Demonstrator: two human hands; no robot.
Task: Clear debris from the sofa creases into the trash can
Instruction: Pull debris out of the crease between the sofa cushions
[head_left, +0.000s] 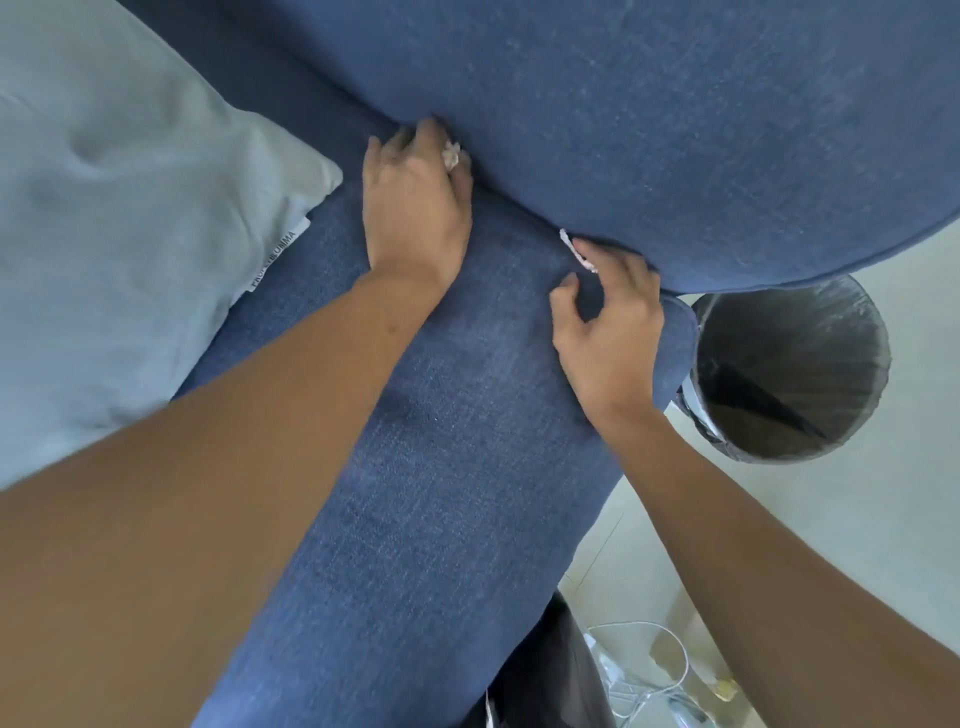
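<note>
The blue sofa seat meets the blue back cushion along a crease. My left hand rests at that crease, its fingers closed around a small crumpled white scrap. Further right along the crease, my right hand pinches a thin white strip of paper between fingertip and thumb, where it pokes out from under the cushion. A round trash can with a dark liner stands on the floor just beyond the sofa's end, to the right of my right hand.
A light grey pillow lies on the seat at the left. Pale tiled floor runs along the right. White cables and a dark object sit on the floor near the bottom.
</note>
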